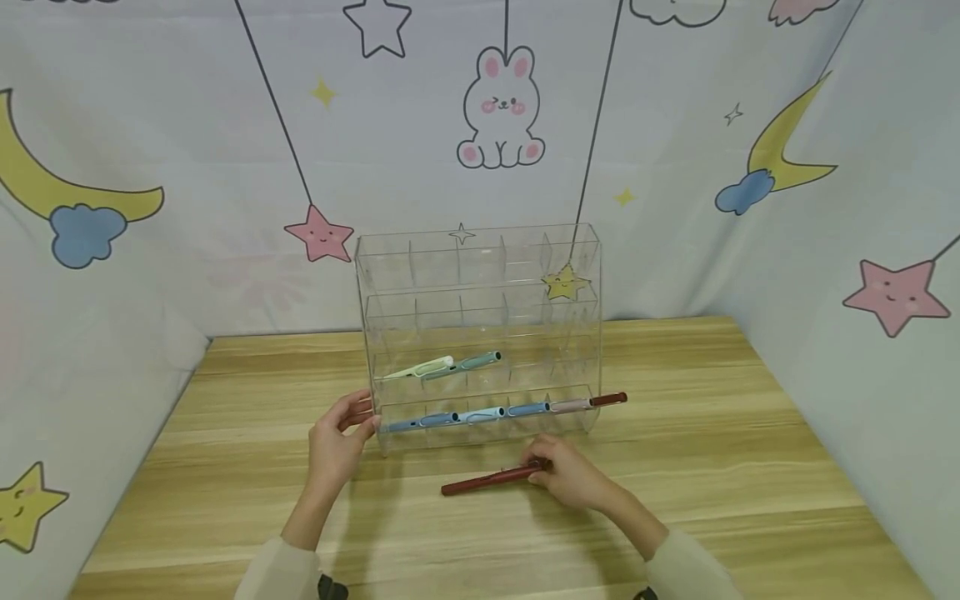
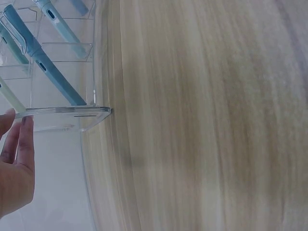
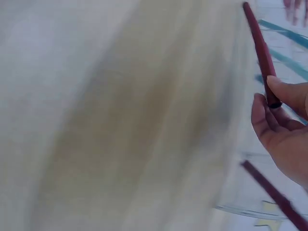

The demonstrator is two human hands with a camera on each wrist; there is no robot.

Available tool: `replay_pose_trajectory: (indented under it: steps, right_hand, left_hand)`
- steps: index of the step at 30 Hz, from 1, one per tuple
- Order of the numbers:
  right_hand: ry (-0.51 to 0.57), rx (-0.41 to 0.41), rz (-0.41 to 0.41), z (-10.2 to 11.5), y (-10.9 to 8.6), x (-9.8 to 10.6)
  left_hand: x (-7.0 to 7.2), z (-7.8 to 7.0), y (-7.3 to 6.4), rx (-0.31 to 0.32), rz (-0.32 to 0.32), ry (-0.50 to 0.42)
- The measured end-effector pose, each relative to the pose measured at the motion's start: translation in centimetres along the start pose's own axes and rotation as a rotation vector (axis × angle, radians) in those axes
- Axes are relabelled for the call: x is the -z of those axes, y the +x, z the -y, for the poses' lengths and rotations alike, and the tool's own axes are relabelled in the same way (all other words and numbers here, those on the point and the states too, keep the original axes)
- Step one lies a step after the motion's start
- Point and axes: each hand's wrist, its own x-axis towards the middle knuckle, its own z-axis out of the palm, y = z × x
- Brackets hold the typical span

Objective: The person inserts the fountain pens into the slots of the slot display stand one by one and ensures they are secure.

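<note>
A clear acrylic pen rack (image 1: 480,265) with several tiers of compartments stands upright on the table. My left hand (image 1: 335,450) holds its left side panel (image 2: 67,111) near the bottom, thumb on one face and fingers on the other. In front of the rack, my right hand (image 1: 570,475) pinches a dark red pen (image 1: 480,482) by its right end. The pen's other end points left, clear of the rack. The right wrist view shows the thumb and fingers around this pen (image 3: 261,48).
The lowest tier holds a blue pen (image 1: 438,420), a light blue one (image 1: 482,414), another blue one (image 1: 528,408), a pinkish-grey one (image 1: 570,406) and a dark red one (image 1: 609,399) jutting past the right side. Above lie pale green (image 1: 427,367) and green (image 1: 474,362) pens.
</note>
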Motion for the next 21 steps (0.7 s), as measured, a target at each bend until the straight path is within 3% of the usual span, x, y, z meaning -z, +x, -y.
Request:
replay_pose_trajectory:
  steps: [7, 13, 21]
  right_hand:
    - [0.0, 0.093, 0.035, 2.6, -0.5, 3.9]
    - [-0.092, 0.162, -0.083, 4.3, -0.6, 8.1]
    - [-0.223, 0.048, -0.262, 4.7, -0.5, 12.2]
  left_hand:
    - [0.0, -0.1, -0.1, 0.009, 0.008, 0.008]
    - [0.0, 0.0, -0.1, -0.002, 0.009, 0.01]
    - [0.0, 0.1, -0.1, -0.006, 0.004, 0.005]
